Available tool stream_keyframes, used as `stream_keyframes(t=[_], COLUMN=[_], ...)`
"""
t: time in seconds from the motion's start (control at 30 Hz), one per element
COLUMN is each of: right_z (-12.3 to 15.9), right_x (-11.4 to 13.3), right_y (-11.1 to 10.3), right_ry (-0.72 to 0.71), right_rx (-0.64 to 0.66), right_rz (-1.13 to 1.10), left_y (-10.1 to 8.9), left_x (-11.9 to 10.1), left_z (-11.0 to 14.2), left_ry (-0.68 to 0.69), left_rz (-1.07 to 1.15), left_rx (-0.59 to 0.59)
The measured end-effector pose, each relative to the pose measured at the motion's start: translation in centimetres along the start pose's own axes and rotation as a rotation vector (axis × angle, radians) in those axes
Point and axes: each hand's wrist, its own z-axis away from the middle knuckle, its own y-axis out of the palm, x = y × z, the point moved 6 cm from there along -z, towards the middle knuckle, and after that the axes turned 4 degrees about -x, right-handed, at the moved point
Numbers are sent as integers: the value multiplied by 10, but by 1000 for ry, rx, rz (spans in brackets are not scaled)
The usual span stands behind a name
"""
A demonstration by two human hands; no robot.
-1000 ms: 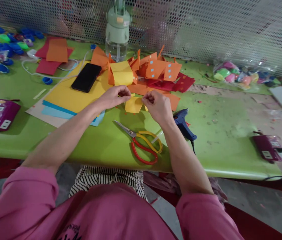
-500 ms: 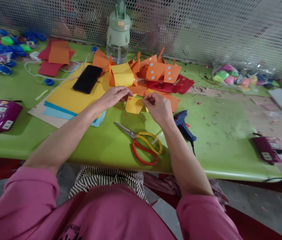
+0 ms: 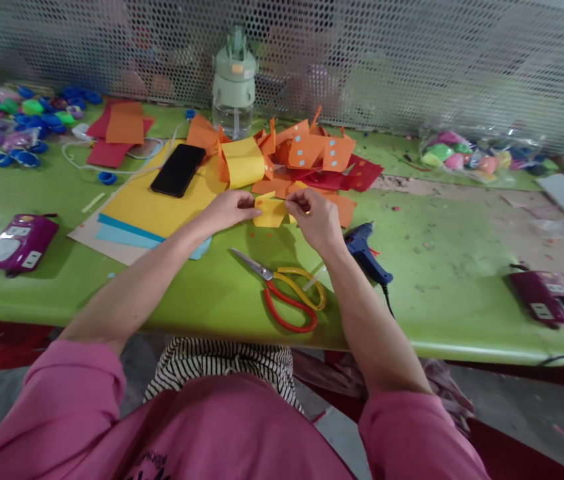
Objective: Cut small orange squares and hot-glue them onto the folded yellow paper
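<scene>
A small folded piece of yellow paper is between my hands over the green table. My left hand pinches its left edge between thumb and fingers. At the paper's right side, my right hand has thumb and fingertips pressed together; a bit of yellow shows under them. Scissors with one yellow and one red handle lie just below, blades pointing up-left. A dark blue glue gun rests beside my right forearm. Behind my hands is a pile of cut orange paper pieces and a curled yellow strip.
A black phone lies on stacked yellow sheets. A lidded bottle stands by the mesh panel. Purple boxes lie at both sides. Colourful small items are bagged at the right; blue ones lie left.
My left hand has lowered from above the yellow paper and now grips its left edge. The right hand stays nearly in place. The view has shifted slightly.
</scene>
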Motion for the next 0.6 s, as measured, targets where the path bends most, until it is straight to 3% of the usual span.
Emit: stream_keyframes(t=[0.13, 0.33, 0.5, 0.6], right_z=[-1, 15, 20, 20], right_x=[-6, -13, -2, 4], right_y=[0, 12, 17, 1], right_ry=[45, 177, 229, 189], right_rx=[30, 400, 450, 405], right_rz=[-191, -190, -171, -2], left_y=[4, 5, 4, 4], left_x=[5, 3, 4, 4], left_z=[0, 0, 0, 0], left_ry=[-73, -70, -77, -72], left_rz=[51, 48, 37, 29], left_rx=[-1, -22, -17, -12])
